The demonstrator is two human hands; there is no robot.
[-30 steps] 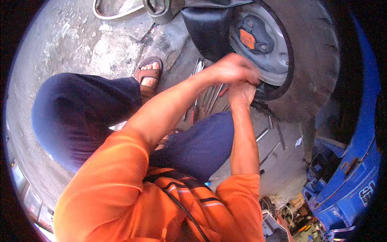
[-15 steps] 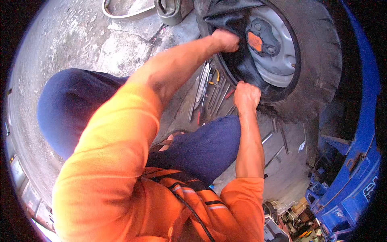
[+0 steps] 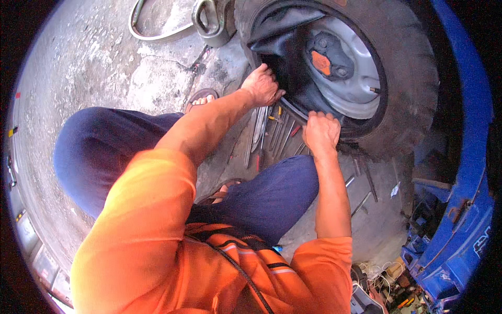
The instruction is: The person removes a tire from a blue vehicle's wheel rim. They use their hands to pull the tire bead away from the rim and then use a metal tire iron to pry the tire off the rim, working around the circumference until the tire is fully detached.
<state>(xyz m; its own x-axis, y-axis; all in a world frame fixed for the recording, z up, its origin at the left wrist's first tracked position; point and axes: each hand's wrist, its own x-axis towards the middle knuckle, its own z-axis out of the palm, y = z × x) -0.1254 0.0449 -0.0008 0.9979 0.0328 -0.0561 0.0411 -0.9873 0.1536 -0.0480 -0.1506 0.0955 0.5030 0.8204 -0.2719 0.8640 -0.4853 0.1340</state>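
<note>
Head view crops the tire (image 3: 410, 78) both hands (image 3: 262, 85) (image 3: 321, 133) grip

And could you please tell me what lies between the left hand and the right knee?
In the head view, metal tools on the floor show between the left hand and the right knee.

Left hand (image 3: 263, 85), right hand (image 3: 321, 132) curled, near each other; forearms (image 3: 209, 123) extended forward.
</note>
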